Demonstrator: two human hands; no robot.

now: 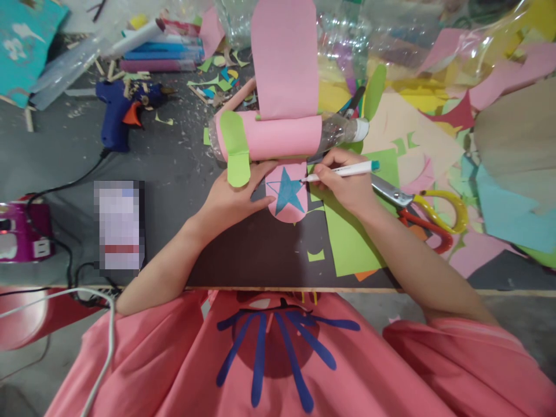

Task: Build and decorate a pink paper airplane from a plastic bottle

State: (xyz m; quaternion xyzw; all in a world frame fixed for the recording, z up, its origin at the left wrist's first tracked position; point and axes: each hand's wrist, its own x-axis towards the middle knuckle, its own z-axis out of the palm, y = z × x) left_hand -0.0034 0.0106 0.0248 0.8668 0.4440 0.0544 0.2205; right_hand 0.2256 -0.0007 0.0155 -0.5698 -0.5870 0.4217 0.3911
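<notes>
Nearest of all, a pink shirt (278, 359) with blue strokes fills the lower frame, both forearms reaching forward from it over the table edge (260, 288). Left hand (232, 197) lies flat and spread, palm down, fingers apart, holding nothing, pressing on the lower pink paper wing (289, 194) and touching the green paper fin (237, 152) of a plastic-bottle plane (278, 136). Right hand (343, 182) pinched closed around a white marker with a teal cap (347, 169), tip touching the right point of the blue star (287, 190) drawn on that lower wing. Bottle plane lies on its side across the middle of the dark table, wrapped in pink paper, with a second long pink wing (284, 55) running away from the camera and the white bottle cap (359, 130) pointing right. Beneath the right wrist, a green paper sheet (351, 231); just beside it to the right, scissors with yellow and red handles (428, 211). Far left, a blue glue gun (124, 110) among paper scraps, markers (160, 49) behind it, a blurred-out phone-shaped object (118, 227) and a pink power strip (24, 231) nearer the edge. Right side heaped with coloured paper offcuts (490, 87).
</notes>
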